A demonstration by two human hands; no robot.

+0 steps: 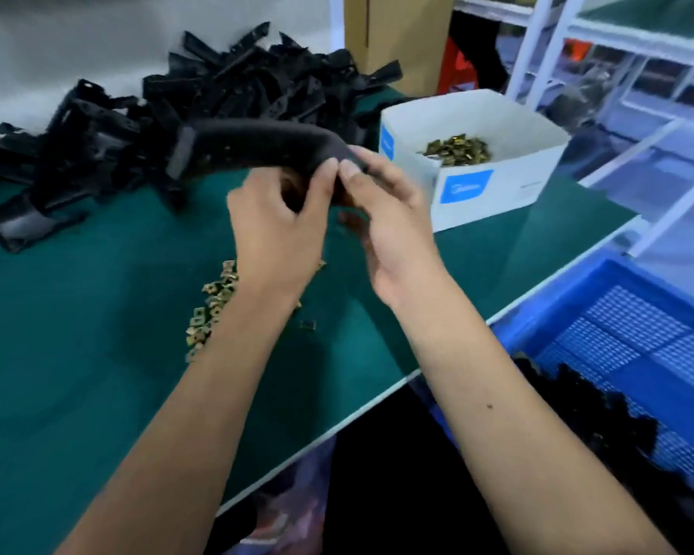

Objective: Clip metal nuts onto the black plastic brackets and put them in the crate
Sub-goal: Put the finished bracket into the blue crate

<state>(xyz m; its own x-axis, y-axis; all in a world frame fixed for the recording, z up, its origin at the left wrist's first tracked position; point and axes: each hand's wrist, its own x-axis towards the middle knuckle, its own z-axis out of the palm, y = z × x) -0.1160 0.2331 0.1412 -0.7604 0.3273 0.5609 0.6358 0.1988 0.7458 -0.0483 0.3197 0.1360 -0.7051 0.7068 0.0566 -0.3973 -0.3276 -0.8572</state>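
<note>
A long black plastic bracket [257, 148], blurred by motion, hangs above the green table with both hands gripping its right end. My left hand [281, 226] pinches it from below and my right hand [385, 218] presses its thumb against the end. Whether a nut sits between the fingers is hidden. Loose brass-coloured metal nuts [213, 310] lie on the table under my left forearm. A heap of black brackets [225, 90] fills the far left. The blue crate [634, 342] at the lower right holds several black brackets [577, 410].
A white cardboard box [497, 186] with more nuts [455, 151] stands at the right of the green table [77, 354]. A single nut [307, 324] lies apart. White shelving [617, 54] and a brown carton [397, 34] stand behind.
</note>
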